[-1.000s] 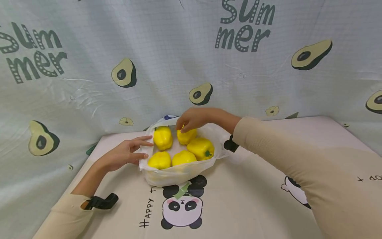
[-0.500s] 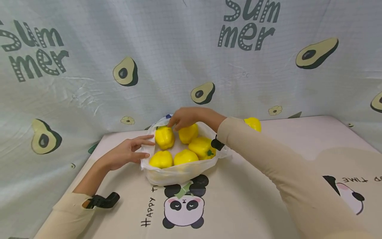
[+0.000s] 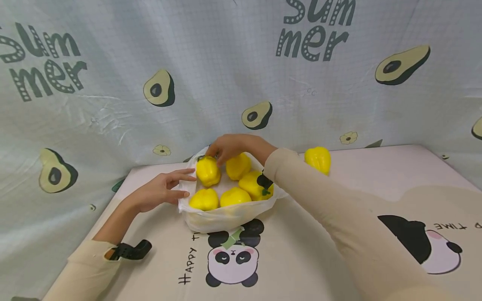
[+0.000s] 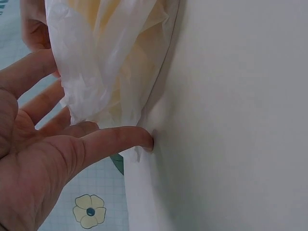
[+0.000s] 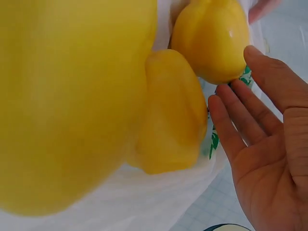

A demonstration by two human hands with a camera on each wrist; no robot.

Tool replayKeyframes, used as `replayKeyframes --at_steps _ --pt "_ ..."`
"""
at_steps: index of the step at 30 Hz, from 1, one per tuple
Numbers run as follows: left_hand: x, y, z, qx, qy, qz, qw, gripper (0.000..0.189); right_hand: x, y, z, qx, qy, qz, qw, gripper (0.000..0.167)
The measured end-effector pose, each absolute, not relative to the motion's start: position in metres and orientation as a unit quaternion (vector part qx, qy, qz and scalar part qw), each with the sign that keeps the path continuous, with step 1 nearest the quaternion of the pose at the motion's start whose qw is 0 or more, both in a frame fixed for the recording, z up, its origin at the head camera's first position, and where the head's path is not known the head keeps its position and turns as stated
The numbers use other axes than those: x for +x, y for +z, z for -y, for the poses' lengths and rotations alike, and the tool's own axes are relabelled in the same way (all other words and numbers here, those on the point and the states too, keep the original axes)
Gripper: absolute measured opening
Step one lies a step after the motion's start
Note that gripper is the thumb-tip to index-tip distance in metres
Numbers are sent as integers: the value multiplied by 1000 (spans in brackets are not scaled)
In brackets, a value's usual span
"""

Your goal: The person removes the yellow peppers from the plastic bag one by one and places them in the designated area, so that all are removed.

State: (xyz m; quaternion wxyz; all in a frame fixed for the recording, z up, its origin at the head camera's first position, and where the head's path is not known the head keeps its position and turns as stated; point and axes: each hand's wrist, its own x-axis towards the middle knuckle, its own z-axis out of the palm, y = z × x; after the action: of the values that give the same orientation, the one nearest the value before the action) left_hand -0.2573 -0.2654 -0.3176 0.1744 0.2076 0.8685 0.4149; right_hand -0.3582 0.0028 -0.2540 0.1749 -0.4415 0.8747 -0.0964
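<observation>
A white plastic bag (image 3: 222,222) lies spread wide with several yellow bell peppers inside. My right hand (image 3: 230,147) reaches over its far rim, fingertips right at the back-left bell pepper (image 3: 208,173). The right wrist view shows that hand's fingers (image 5: 231,120) extended and spread beside this bell pepper (image 5: 211,41). Close by is the back-middle bell pepper (image 3: 239,167). My left hand (image 3: 154,193) rests its fairly straight fingers against the bag's left side; in the left wrist view its thumb (image 4: 120,140) stretches along below the bag's edge.
Another yellow bell pepper (image 3: 319,159) stands outside the bag at the table's back edge, partly behind my right sleeve (image 3: 324,209). A curtain (image 3: 211,83) printed with avocados hangs directly behind the table (image 3: 293,259). A panda print (image 3: 231,261) marks the tablecloth before the bag.
My right hand has moved left from the back-middle bell pepper to the back-left one. The bell pepper outside the bag has come out from behind the sleeve. My left hand stays put.
</observation>
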Motion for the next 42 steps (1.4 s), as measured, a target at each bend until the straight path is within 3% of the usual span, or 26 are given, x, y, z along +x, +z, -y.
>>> replayKeyframes --at_steps 19,36,42 --pt "-259 -317 267 210 425 -861 182 54 -363 -265 2 -409 -143 -884 177 59" --pt "-259 -317 265 199 424 -864 185 53 -373 -261 6 -405 -154 -876 212 51" --pt "-257 -315 263 197 415 -869 183 51 -373 -266 3 -385 -209 -868 233 38"
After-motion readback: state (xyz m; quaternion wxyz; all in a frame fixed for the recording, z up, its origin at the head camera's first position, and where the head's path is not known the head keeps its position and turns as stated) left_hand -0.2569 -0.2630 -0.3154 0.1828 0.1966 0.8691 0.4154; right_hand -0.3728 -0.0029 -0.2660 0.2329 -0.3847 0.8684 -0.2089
